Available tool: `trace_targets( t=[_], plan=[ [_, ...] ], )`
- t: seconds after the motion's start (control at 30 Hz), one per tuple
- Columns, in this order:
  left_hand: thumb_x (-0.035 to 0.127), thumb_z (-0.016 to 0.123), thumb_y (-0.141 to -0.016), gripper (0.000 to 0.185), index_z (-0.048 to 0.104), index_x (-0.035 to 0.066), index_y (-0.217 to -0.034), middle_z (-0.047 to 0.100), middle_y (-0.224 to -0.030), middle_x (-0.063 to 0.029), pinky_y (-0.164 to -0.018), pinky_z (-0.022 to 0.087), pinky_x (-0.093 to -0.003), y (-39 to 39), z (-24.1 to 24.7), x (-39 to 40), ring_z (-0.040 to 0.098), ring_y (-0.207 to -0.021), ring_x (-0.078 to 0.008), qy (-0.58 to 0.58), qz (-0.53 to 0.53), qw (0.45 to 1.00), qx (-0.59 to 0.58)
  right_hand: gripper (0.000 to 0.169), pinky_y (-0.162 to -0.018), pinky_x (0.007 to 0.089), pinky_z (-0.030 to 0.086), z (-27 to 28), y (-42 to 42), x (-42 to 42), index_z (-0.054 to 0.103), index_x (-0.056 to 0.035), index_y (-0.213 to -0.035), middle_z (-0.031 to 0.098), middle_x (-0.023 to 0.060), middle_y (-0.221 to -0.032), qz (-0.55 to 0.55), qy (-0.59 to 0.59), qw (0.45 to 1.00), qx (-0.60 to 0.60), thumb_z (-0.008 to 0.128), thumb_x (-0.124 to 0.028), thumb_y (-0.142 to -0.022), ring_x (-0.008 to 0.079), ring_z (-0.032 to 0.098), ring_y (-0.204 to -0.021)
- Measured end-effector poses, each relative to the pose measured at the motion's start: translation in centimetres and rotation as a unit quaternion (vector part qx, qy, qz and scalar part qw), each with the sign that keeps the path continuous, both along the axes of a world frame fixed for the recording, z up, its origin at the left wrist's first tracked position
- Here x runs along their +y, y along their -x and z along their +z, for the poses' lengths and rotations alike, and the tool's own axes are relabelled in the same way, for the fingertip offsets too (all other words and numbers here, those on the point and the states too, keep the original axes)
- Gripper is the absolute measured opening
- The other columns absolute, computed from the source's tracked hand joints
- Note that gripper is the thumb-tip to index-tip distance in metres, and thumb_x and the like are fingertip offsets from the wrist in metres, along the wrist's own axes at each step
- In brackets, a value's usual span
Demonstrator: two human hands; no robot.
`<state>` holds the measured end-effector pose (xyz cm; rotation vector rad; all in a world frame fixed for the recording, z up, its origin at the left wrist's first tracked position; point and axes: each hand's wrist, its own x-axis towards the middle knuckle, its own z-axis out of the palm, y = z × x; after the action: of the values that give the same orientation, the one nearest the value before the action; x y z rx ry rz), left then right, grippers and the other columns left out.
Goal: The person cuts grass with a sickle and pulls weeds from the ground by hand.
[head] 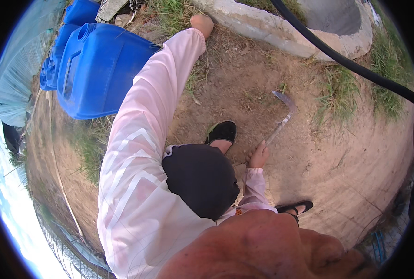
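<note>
My left hand (202, 25) reaches far out beside a grass tuft (173, 15), close to the base of a low concrete rim (248, 26). Its back faces me and its fingers are hidden, so whether it grips any grass cannot be made out. In my right hand (258, 155) is the handle of a sickle (286, 108). The sickle's curved metal blade hangs over or rests on bare soil, its tip pointing toward the upper left. Both arms wear pale pink sleeves.
Several blue plastic jerrycans (109, 69) stand left of my left arm. A black hose or strap (332, 52) crosses the upper right. More grass (337, 94) grows by the concrete basin (332, 15). My black shoe (222, 132) is on the dirt, and teal netting (18, 73) hangs at far left.
</note>
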<state>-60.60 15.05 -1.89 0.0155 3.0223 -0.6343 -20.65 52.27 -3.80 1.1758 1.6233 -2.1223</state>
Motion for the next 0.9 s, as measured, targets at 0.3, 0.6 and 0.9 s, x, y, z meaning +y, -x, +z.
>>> trace_targets(
  t=[0.3, 0.6, 0.9],
  plan=[
    [0.009, 0.059, -0.082, 0.018, 0.071, 0.004, -0.096, 0.072, -0.090, -0.0137, -0.061, 0.055, -0.0423, -3.3, 1.2, 3.8, 0.071, -0.082, -0.0285, -0.057, 0.012, 0.998, 0.031, 0.031, -0.036, 0.0228, 0.027, -3.5, -1.7, 0.8, 0.043, -0.0154, -0.079, 0.038, -0.0052, -0.059, -0.002, -0.034, 0.998, 0.047, 0.047, -0.037, -0.101, 0.0051, 0.035, -0.043],
    [0.008, 0.058, -0.082, 0.013, 0.068, 0.005, -0.088, 0.072, -0.080, -0.0119, -0.057, 0.054, -0.0418, -5.5, 1.0, 4.1, 0.071, -0.072, -0.0289, -0.106, 0.004, 0.991, 0.081, 0.031, -0.038, 0.0225, 0.026, -0.3, 0.3, 0.5, 0.043, -0.0139, -0.079, 0.037, -0.0067, -0.058, 0.037, -0.042, 0.994, 0.093, 0.047, -0.035, -0.101, 0.0047, 0.034, -0.044],
    [0.010, 0.057, -0.083, 0.023, 0.055, 0.000, -0.104, 0.070, -0.088, -0.0152, -0.058, 0.056, -0.0392, -8.5, 0.3, 3.5, 0.071, -0.072, -0.0286, -0.158, 0.050, 0.978, 0.125, 0.036, -0.061, 0.0465, 0.043, 0.0, 15.0, -7.2, 0.052, 0.0002, -0.093, 0.059, 0.0210, -0.070, 0.312, -0.224, 0.892, 0.240, 0.045, -0.035, -0.100, 0.0397, 0.057, -0.065]
  ],
)
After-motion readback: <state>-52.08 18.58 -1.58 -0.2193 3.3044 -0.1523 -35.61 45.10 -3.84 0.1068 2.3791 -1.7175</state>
